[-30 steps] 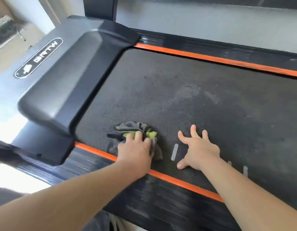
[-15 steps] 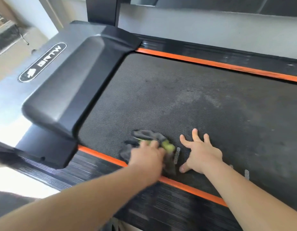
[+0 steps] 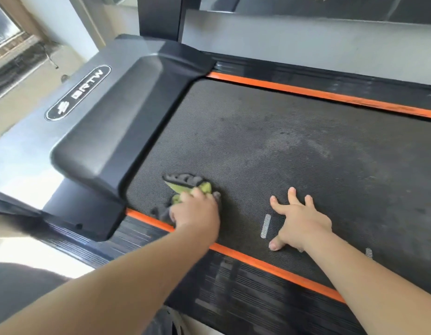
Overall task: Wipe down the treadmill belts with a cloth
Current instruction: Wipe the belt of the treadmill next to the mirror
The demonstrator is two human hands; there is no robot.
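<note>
Surface is a black textured treadmill belt (image 3: 258,131), matte with a fine mesh pattern, and there's a pale dusty smear (image 3: 294,143) on it well away from the motor cover (image 3: 118,122). Orange stripes run down both sides of the belt, the near stripe (image 3: 270,264) and the far stripe (image 3: 306,93), both starting at the motor cover. Outside the near stripe is a ribbed black side rail (image 3: 233,291). The cover itself is a big glossy dark hood with an oval logo badge (image 3: 78,93) on its outer side. Behind the cover a black upright post (image 3: 159,15) goes up, and a plain grey wall (image 3: 306,37) runs along the far side. Past the cover, upper left, there's a window (image 3: 4,32) letting in bright light over a pale floor (image 3: 23,100).

The cloth (image 3: 185,183) — grey with a yellow-green side — is bunched on the belt just beside the near corner of the motor cover, close to the near stripe. The left hand (image 3: 197,213) is on top of it, grip closed over the bunch, a bit motion-blurred. The right hand (image 3: 304,223) is further from the cover, planted flat on the belt — grip open, fingers spread, holding nothing, thumb next to a small white dash (image 3: 265,226) printed on the belt. Both forearms cross the side rail and hide bits of it and the near stripe.
</note>
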